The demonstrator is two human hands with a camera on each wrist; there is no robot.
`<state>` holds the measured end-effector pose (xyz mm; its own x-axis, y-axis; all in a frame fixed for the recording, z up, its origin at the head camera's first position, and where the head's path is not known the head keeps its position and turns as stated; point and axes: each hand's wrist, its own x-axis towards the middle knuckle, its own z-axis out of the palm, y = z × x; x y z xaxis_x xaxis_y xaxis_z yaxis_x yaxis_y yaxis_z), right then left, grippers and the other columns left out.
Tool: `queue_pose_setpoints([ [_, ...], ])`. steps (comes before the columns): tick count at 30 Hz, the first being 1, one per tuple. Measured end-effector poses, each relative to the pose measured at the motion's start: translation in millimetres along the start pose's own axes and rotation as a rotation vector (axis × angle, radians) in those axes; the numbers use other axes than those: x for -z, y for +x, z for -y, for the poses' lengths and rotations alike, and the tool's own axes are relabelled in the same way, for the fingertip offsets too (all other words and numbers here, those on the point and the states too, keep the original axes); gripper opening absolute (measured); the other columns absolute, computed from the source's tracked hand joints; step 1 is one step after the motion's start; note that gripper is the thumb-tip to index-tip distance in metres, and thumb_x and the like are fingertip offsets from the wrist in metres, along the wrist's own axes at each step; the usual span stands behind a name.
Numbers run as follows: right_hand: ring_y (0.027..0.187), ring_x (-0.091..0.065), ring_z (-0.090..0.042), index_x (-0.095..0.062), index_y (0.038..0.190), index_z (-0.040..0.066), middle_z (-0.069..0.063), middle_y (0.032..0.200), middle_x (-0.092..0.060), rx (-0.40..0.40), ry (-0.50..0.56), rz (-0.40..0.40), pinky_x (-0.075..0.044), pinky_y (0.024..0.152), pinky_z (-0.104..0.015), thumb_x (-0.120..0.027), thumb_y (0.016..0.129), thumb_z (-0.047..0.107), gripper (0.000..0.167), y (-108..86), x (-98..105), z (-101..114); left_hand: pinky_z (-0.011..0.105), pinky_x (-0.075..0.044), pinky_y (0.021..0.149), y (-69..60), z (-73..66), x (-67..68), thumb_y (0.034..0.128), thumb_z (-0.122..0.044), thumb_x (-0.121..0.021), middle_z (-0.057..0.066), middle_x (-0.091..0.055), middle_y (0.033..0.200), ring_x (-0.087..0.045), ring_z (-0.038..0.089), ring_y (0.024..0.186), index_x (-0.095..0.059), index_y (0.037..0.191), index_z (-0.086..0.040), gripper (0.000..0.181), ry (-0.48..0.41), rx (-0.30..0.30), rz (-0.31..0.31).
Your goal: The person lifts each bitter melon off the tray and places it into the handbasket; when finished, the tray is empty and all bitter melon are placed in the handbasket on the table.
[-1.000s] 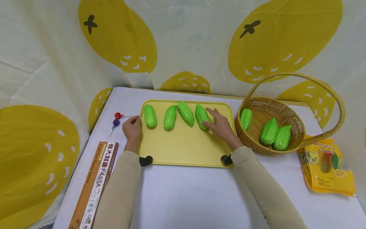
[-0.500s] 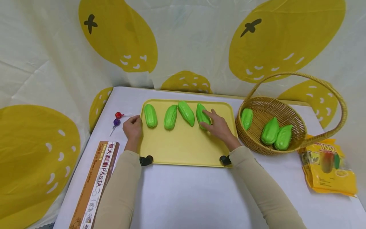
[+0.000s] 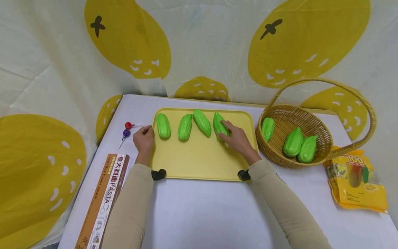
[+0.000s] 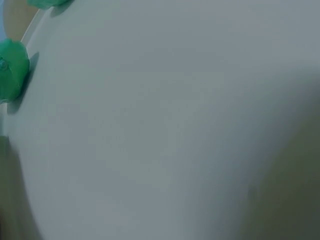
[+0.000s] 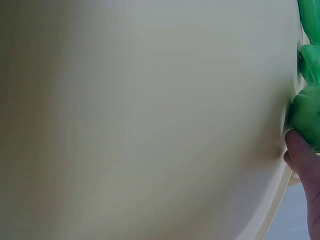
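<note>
On a yellow tray [image 3: 192, 159] lie several green, ridged toy gourds, among them a left gourd [image 3: 163, 126] and a slanted gourd [image 3: 202, 123]. My right hand [image 3: 237, 139] has its thumb and fingers about the rightmost gourd [image 3: 217, 121], whose right side they partly cover. In the right wrist view the thumb [image 5: 301, 155] touches that gourd [image 5: 307, 112]. My left hand [image 3: 144, 140] rests at the tray's left edge with loosely curled fingers and no object visible in it. The left wrist view catches two gourds at its upper left, one gourd [image 4: 12, 70] fuller in view.
Right of the tray stands a wicker basket [image 3: 264, 154] with a tall handle, holding 3 more gourds. A yellow candy bag [image 3: 357, 186] lies beyond it. Left are a red lollipop [image 3: 128, 126], a purple lollipop [image 3: 126, 133] and a long pasta box [image 3: 101, 200].
My right hand has moved slightly left, its fingers closing from beside the rightmost gourd onto it. The left hand and the gourds stay in place.
</note>
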<state>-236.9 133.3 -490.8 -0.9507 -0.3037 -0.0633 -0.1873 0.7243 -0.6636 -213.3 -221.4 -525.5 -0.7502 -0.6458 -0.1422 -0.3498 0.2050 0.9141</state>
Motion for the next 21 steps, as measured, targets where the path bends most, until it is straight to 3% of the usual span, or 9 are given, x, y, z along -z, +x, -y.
queue_pose_setpoints([
  [21,0.141,-0.047,-0.045,-0.039,0.158,0.014,-0.022,0.161,-0.036,-0.004,-0.001,-0.011,-0.044,0.112,-0.056,-0.063,0.1,0.034,0.065,-9.0,7.3,5.1,0.041,-0.05,0.103,-1.2,-1.0,0.8,0.0986,-0.013,-0.058,0.018,-0.07,0.126,-0.061,0.03,0.117,-0.074,0.121,-0.003,0.029,-0.017,0.019,0.011],
])
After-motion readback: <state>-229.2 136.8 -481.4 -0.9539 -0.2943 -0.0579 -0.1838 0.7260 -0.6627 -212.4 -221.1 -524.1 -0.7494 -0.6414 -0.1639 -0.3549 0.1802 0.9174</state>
